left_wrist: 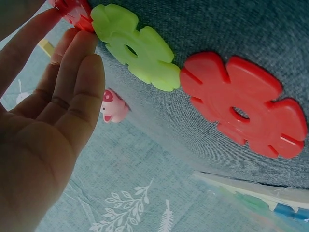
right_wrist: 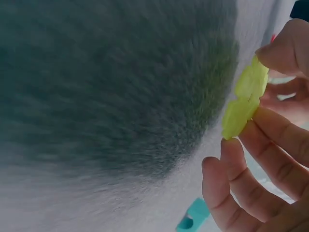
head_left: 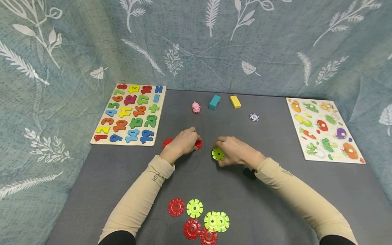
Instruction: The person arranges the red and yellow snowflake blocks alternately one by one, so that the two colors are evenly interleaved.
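Observation:
A row of flower-shaped plastic discs lies on the grey tabletop (head_left: 275,190) under my left hand (head_left: 195,141). In the left wrist view the row runs red disc (left_wrist: 244,104), yellow-green disc (left_wrist: 140,48), then another red disc (left_wrist: 77,14). My left hand (left_wrist: 67,24) pinches that far red disc (head_left: 198,144) between thumb and fingers. The near red disc (head_left: 167,142) peeks out left of the hand. My right hand (head_left: 222,149) grips a separate yellow-green disc (head_left: 218,153) by its edge, just right of the row. The right wrist view shows this disc (right_wrist: 244,99) held upright between thumb and fingers.
Several loose red and yellow-green discs (head_left: 199,219) lie near the front edge. A number puzzle board (head_left: 130,114) sits at left, a vegetable puzzle board (head_left: 324,129) at right. A pink pig (head_left: 196,107), teal block (head_left: 214,102), yellow block (head_left: 235,101) and poker chip (head_left: 254,117) stand behind.

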The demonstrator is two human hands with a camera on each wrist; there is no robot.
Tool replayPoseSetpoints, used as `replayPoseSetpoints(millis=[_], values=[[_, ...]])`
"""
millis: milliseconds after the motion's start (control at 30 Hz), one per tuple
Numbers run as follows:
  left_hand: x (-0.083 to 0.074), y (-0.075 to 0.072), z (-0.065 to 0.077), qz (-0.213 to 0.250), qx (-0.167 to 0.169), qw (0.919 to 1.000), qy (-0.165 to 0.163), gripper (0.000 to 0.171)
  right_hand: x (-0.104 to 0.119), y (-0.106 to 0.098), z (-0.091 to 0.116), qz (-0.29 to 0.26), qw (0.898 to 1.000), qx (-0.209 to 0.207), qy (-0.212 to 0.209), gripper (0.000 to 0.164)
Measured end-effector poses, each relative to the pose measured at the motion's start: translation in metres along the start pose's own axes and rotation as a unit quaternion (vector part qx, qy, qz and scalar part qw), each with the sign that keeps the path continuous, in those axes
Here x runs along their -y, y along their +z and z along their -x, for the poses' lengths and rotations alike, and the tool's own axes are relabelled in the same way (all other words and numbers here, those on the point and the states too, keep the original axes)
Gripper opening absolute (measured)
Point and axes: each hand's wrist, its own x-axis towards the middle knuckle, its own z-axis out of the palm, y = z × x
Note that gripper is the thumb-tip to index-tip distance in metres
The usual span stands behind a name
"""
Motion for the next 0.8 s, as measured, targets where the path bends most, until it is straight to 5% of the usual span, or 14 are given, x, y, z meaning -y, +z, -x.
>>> replayPoseSetpoints(millis=[267, 800], values=[[0.001, 0.000, 0.000, -0.003, -0.010, 0.9999, 0.009, 0.024, -0.009, -0.001, -0.037, -0.009, 1.000, 0.017, 0.009, 0.038], [0.002, 0.001, -0.002, 0.001, -0.009, 1.0000, -0.001, 0.028, -0.019, 0.001, -0.053, -0.053, 0.998, 0.033, 0.017, 0.041]])
